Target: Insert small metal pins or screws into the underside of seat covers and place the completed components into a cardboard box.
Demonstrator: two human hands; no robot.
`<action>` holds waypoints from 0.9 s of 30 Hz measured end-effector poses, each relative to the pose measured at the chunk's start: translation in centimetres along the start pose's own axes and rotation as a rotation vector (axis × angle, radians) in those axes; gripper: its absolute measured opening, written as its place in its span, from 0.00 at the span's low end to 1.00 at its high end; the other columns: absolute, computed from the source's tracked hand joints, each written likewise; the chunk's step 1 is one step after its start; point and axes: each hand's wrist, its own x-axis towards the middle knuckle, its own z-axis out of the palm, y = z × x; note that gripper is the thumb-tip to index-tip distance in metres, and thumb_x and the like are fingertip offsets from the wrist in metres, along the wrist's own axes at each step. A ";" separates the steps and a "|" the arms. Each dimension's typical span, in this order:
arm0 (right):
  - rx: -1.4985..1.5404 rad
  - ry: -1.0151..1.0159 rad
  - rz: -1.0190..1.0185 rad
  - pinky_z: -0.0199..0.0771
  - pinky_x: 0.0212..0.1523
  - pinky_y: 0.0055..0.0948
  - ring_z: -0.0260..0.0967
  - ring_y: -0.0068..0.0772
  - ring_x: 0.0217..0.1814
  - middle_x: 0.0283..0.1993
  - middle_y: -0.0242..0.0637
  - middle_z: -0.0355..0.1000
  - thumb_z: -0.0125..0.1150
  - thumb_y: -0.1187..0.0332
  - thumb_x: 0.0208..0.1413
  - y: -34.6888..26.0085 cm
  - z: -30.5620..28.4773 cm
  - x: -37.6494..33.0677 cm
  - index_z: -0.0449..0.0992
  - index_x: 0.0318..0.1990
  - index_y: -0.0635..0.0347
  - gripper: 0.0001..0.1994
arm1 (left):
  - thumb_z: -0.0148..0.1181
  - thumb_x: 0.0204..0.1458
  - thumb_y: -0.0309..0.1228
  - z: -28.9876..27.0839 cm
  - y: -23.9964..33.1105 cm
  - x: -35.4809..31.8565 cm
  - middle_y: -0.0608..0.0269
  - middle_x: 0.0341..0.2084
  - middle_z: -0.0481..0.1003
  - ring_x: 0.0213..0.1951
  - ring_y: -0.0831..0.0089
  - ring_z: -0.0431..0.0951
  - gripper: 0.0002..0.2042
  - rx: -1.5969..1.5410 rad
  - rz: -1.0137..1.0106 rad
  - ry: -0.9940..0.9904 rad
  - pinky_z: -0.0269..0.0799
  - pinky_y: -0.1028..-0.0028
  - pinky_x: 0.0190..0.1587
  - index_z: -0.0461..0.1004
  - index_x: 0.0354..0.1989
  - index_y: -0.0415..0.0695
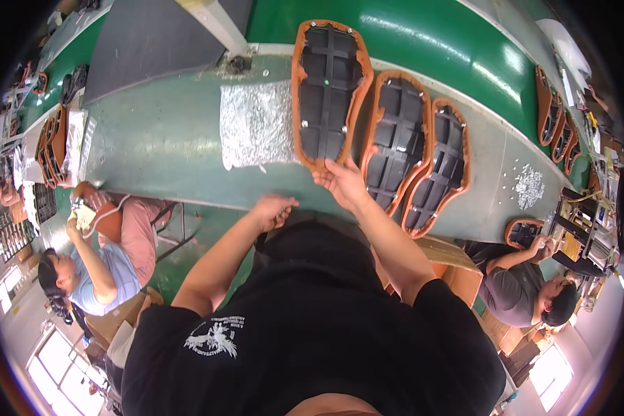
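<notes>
My right hand (341,183) pinches the near end of a long pad (326,76) with a brown leather-like rim and a black ribbed plastic underside. Bright round fittings show near its corners, and its far end reaches toward the table's far edge. Closed in front of my body, my left hand (274,212) has its fingers curled around something too small to make out. A second pad (397,132) of the same kind and a third pad (438,170) lie to the right, underside up, side by side. Left of the held pad lies a clear plastic bag (256,125) of small shiny pieces.
Small loose metal parts (529,187) are scattered on the table (166,145) at the right. A white post (215,24) stands at the far edge. One person (107,270) works at the left, another (523,291) at the right. A cardboard box (457,270) stands beside me.
</notes>
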 end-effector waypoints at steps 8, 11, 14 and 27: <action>0.027 -0.045 -0.244 0.83 0.52 0.43 0.77 0.46 0.50 0.54 0.52 0.71 0.58 0.68 0.67 -15.3 5.4 17.1 0.58 0.63 0.69 0.23 | 0.59 0.63 0.31 -0.1 4.4 0.3 0.71 0.24 0.67 0.22 0.81 0.63 0.08 -0.150 0.015 -0.057 0.56 0.80 0.20 0.78 0.41 0.39; -0.276 -0.144 -0.177 0.82 0.53 0.44 0.77 0.49 0.49 0.54 0.53 0.72 0.59 0.67 0.66 -15.9 6.9 17.4 0.54 0.68 0.70 0.29 | 0.59 0.64 0.33 0.0 5.7 0.3 0.72 0.24 0.67 0.22 0.82 0.63 0.09 -0.161 0.042 -0.066 0.55 0.81 0.21 0.77 0.44 0.40; -0.742 0.019 -0.372 0.81 0.50 0.37 0.79 0.40 0.47 0.48 0.47 0.77 0.62 0.67 0.63 -14.4 5.2 13.7 0.63 0.64 0.71 0.26 | 0.59 0.63 0.34 0.1 6.9 0.4 0.72 0.24 0.68 0.23 0.82 0.64 0.10 -0.161 0.044 -0.048 0.55 0.81 0.21 0.77 0.44 0.40; -1.709 1.093 -0.566 0.69 0.62 0.50 0.64 0.65 0.62 0.57 0.63 0.67 0.68 0.45 0.52 -14.9 -13.4 -5.9 0.63 0.63 0.69 0.41 | 0.60 0.63 0.34 3.0 4.9 0.6 0.72 0.24 0.69 0.24 0.81 0.67 0.09 -0.034 -0.003 -0.101 0.62 0.81 0.24 0.78 0.43 0.41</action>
